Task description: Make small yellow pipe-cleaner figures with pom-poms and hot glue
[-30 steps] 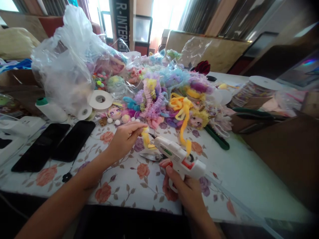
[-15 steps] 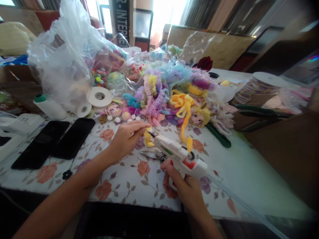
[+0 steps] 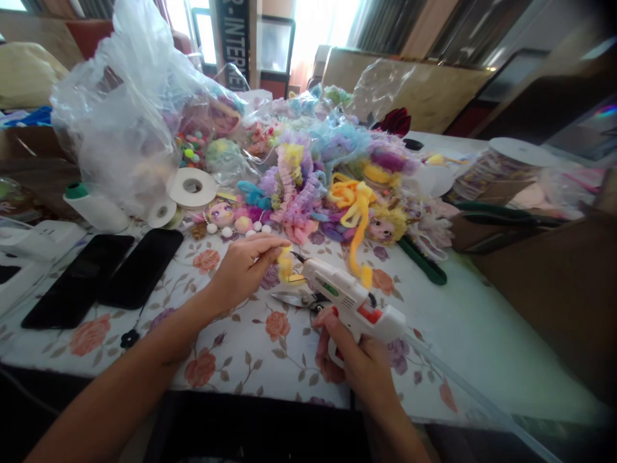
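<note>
My left hand (image 3: pixel 243 267) pinches a small yellow ribbon piece (image 3: pixel 285 265) just above the floral tablecloth (image 3: pixel 241 347). My right hand (image 3: pixel 359 360) grips the handle of a white glue gun (image 3: pixel 351 300), whose nozzle points left and almost touches the yellow piece. A pair of scissors (image 3: pixel 296 299) lies on the cloth under the gun. Behind them sits a heap of pastel ruffled trims and small doll heads (image 3: pixel 332 186), with a long yellow ribbon (image 3: pixel 357 218) hanging from it.
Two black phones (image 3: pixel 103 273) lie at the left beside a white thread cone (image 3: pixel 94 209) and tape rolls (image 3: pixel 193 188). A big clear plastic bag (image 3: pixel 130 109) of craft bits stands at the back left. Green pliers (image 3: pixel 424 263) and a ribbon spool (image 3: pixel 501 167) are on the right.
The glue gun's nozzle has shifted slightly right and closer to the yellow piece. My left hand has kept its pinch almost still.
</note>
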A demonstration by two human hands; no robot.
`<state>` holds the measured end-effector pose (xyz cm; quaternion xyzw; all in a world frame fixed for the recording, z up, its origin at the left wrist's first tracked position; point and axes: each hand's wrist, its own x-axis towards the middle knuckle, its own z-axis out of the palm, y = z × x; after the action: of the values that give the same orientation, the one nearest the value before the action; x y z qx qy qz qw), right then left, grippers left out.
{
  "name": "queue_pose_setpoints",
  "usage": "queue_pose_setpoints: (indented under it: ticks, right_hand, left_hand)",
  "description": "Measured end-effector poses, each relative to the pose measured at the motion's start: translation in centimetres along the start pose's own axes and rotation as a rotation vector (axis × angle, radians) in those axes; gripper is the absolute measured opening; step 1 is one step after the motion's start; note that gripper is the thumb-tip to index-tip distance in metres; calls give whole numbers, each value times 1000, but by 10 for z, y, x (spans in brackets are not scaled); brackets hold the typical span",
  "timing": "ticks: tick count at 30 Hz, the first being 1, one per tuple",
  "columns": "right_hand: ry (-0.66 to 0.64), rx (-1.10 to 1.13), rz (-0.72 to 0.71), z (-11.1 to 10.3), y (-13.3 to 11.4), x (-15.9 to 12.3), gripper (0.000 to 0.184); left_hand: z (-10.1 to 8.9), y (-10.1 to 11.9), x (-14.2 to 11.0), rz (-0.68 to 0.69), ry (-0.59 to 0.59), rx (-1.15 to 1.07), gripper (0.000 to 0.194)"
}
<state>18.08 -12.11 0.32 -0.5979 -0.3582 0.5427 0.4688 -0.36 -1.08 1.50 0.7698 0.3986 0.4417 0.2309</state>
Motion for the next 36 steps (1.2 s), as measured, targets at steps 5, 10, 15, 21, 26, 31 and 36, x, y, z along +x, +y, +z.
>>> queue_pose_setpoints:
  ticks: [5,10,15,21,26,31,36]
  right_hand:
    - [-17,-56,-9,-3,3,1,38]
    - [-26,-74,-9,-4,5,1,37]
    - [-18,-31,-1,-3,4,2,38]
    - [-38,-95,-24,-6,8,3,38]
    - [-19,-92,-21,-6,12,5,39]
    - [-21,-125,-23,-7,13,5,41]
    - [-26,-95,-17,-6,10,4,39]
  left_hand:
    - [0,0,0,-6,1,-3,24]
    - [0,0,0,-15,15,1,24]
    - [-1,0,0,-29,6,-3,25]
    - [-1,-1,0,-24,13,6,25]
    - [-1,-1,0,-12,11,18,23]
    - [-1,-1,1,-3,14,17,23]
    - [-2,-2,1,-14,26,13,24]
